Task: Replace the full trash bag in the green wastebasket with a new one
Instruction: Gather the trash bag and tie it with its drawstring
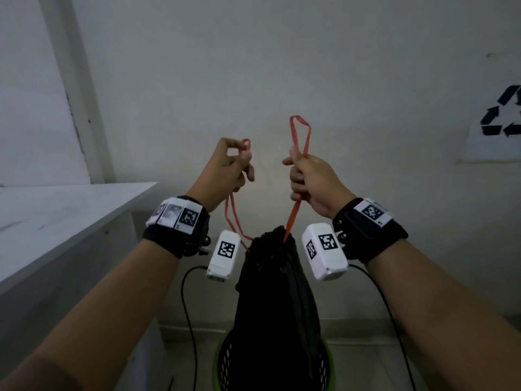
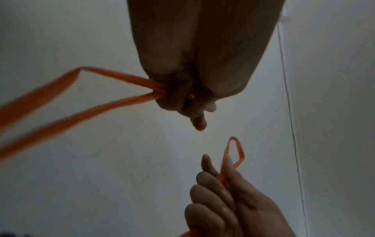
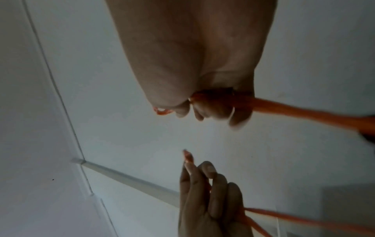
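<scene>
A full black trash bag (image 1: 275, 300), cinched at its neck, rises out of the green wastebasket (image 1: 218, 359) at the bottom of the head view. Two orange drawstring loops run up from the neck. My left hand (image 1: 229, 165) pinches the left drawstring (image 1: 232, 213), a small loop showing above its fingers. My right hand (image 1: 307, 179) grips the right drawstring (image 1: 293, 221), whose longer loop (image 1: 300, 134) stands above the fist. In the left wrist view my left hand (image 2: 188, 99) clamps the orange strands (image 2: 61, 99). In the right wrist view my right hand (image 3: 213, 104) is closed round the drawstring (image 3: 294, 110).
A white table (image 1: 56, 221) stands at the left, close to the basket. A pale wall lies straight ahead, with a recycling sign (image 1: 501, 114) at the right. Black cables (image 1: 189, 320) hang from the wrist cameras beside the bag.
</scene>
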